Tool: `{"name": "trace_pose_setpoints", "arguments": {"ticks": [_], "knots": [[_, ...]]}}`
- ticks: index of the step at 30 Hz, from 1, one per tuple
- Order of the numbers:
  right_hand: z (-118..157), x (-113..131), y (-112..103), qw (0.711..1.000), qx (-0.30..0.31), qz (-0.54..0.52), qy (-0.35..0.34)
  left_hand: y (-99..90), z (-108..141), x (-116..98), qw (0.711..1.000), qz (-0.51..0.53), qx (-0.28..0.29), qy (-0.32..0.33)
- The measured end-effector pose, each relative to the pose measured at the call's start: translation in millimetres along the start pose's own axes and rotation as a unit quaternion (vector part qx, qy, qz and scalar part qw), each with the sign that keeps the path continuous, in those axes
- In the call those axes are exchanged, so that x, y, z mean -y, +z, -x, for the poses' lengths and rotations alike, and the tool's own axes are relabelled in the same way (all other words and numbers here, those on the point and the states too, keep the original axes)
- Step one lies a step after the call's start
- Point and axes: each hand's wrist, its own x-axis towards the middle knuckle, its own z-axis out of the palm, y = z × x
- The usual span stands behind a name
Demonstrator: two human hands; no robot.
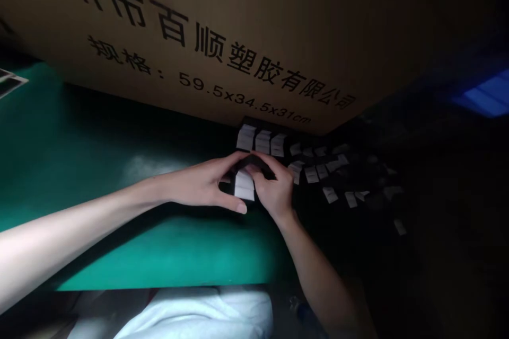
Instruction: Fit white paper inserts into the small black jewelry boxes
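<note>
A small black piece with a folded white label [244, 186] is between my two hands, above the green tabletop. My left hand [202, 184] curves round its left side, the thumb stretched along the near edge and the fingers at the far edge. From the right, my right hand [276, 188] grips the piece with bent fingers and thumb. What kind of thing it is cannot be made out, and my fingers partly cover it. Just beyond my fingers, a row of similar black pieces with white labels [262, 142] lies against the carton.
A large cardboard carton [222, 16] with black printed characters stands at the back. Several more labelled black pieces [312, 175] are scattered to the right in deep shadow. The green tabletop [167, 259] ends at a near edge above pale cloth [207, 312]. A paper [10, 82] lies far left.
</note>
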Motion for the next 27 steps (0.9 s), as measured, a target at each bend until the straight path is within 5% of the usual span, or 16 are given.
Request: {"name": "trace_pose_setpoints", "arguments": {"ticks": [10, 14, 19, 23, 27], "knots": [[4.6, -4.4, 6.0, 0.990, 0.110, -0.004, -0.087, 4.4, 28.2, -4.5, 0.997, -0.005, -0.057, -0.049], [6.5, -4.4, 9.4, 0.989, 0.126, 0.004, -0.083, -17.9, 50.6, -5.9, 0.980, -0.113, -0.157, -0.051], [5.5, -12.6, 9.6, 0.993, 0.101, -0.023, -0.060, -58.6, 65.2, -19.2, 0.911, -0.313, -0.230, -0.139], [5.1, -16.6, 10.9, 0.993, 0.094, -0.039, -0.061, -87.2, 71.8, -10.2, 0.886, -0.324, -0.285, -0.169], [6.0, -18.4, 11.9, 0.993, 0.104, -0.014, -0.060, -94.5, 72.1, 1.1, 0.872, -0.320, -0.333, -0.163]]}}
